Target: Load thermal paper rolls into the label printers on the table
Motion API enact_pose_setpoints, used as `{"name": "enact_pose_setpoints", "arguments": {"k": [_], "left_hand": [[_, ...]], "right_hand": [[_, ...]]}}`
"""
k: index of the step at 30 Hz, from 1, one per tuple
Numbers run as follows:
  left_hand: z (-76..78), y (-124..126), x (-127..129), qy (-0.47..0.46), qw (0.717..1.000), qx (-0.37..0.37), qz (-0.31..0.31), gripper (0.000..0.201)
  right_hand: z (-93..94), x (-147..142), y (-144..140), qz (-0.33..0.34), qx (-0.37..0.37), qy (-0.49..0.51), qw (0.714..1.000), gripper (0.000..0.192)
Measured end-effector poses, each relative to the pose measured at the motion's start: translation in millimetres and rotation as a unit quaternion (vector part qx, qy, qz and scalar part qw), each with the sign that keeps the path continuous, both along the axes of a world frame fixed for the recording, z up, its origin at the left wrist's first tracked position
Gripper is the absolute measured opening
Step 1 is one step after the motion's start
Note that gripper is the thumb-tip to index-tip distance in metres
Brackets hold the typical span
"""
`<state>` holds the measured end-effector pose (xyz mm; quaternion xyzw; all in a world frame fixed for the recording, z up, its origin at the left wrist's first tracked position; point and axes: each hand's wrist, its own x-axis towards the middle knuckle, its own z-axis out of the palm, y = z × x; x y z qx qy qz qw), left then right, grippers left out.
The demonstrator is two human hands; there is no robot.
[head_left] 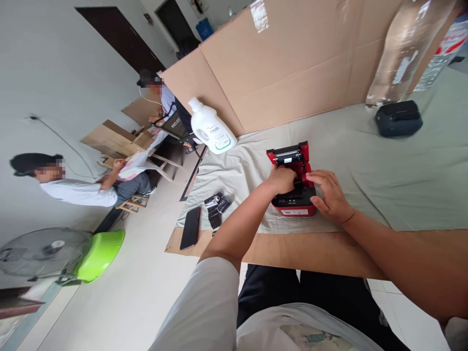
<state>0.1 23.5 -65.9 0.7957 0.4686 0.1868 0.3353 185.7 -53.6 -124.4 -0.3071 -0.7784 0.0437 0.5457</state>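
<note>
A small red and black label printer (294,204) stands on a pale cloth (402,165) over the table, its lid raised at the far side. My left hand (281,179) reaches into the open paper bay, fingers curled inside it. My right hand (331,195) rests against the printer's right side and steadies it. What the left fingers touch inside is hidden.
A white plastic bottle (211,127) lies left of the printer. A black phone (190,227) and black parts (217,208) lie near the table's left corner. Another black printer (398,118) sits far right. Cardboard sheets (292,63) stand behind. Two people sit at left near a fan (40,251).
</note>
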Motion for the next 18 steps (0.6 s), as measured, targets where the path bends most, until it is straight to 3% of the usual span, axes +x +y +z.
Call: {"name": "enact_pose_setpoints", "arguments": {"k": [6,8,11,13,15,18], "left_hand": [[21.6,-21.0,-11.5,-0.112,0.991,-0.061,0.029,0.035],[34.8,-29.7,-29.3,-0.184,0.979,-0.090,0.007,0.035],[54.7,-38.7,-76.0,-0.250,0.956,-0.152,0.008,0.037],[63.6,-40.3,-115.8,-0.206,0.959,-0.188,0.045,0.039],[65.4,-39.2,-154.2,-0.103,0.971,-0.189,0.106,0.039],[52.9,-37.0,-195.3,0.091,0.959,-0.155,0.219,0.031]], "right_hand": [[-0.5,2.0,1.5,0.019,0.013,-0.012,1.000,0.052],[0.4,1.9,1.3,0.022,0.016,-0.013,1.000,0.050],[1.6,0.7,0.7,0.023,0.018,-0.012,1.000,0.049],[1.5,-0.8,0.4,0.024,0.019,-0.009,0.999,0.049],[0.7,-2.4,0.2,0.025,0.015,-0.009,1.000,0.048],[-1.3,-3.9,0.1,0.025,0.007,-0.011,1.000,0.048]]}}
